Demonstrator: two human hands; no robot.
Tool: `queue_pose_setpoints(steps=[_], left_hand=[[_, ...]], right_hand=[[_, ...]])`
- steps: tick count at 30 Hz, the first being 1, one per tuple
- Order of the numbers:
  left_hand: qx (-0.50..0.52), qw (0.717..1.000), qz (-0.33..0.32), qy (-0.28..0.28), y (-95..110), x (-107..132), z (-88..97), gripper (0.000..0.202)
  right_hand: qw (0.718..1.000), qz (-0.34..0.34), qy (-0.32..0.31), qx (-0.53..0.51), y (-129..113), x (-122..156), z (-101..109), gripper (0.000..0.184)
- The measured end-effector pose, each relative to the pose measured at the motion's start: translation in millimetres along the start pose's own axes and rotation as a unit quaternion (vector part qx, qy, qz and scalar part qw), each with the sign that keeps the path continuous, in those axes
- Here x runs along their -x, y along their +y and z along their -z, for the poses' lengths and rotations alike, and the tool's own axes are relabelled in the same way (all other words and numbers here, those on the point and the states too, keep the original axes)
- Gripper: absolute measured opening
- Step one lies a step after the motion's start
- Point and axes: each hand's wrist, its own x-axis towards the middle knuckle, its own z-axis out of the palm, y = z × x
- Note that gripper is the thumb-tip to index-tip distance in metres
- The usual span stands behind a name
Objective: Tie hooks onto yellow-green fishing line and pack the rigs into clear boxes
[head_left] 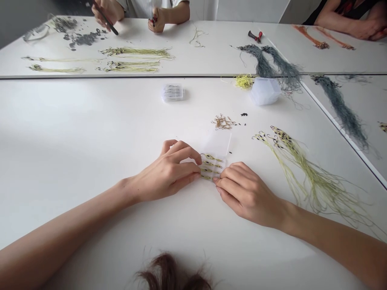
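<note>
A small clear plastic box (216, 141) lies with its lid folded back on the white table in front of me. Inside it, several short yellow-green fishing rigs (211, 164) with hooks and dark beads lie side by side. My left hand (172, 167) grips the box's left side, its fingers bent and the fingertips against the edge. At the lower right corner, my right hand (244, 191) is closed, thumb and fingertips at the end of the nearest rig. Those fingers partly cover the right side of the box.
Beyond the box are loose brass-coloured swivels (223, 121) and black beads (244, 114). Hooked yellow-green lines (311, 169) spread at right. Farther back stand a filled box (173, 92), stacked clear boxes (265, 91) and grey-blue line bundles (260, 60). Another person's hands (157, 20) work across the table.
</note>
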Motion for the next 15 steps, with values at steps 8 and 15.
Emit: queue_pose_setpoints(steps=[8,15], left_hand=[[0.026,0.998,0.056,0.029,4.6,-3.0,-1.7,0.017],[0.013,1.0,0.001,-0.01,0.6,0.4,0.4,0.032]], right_hand=[[1.0,-0.003,0.001,-0.01,-0.9,1.2,-0.3,0.016],[1.0,-0.008,0.003,-0.011,-0.5,1.5,-0.2,0.017]])
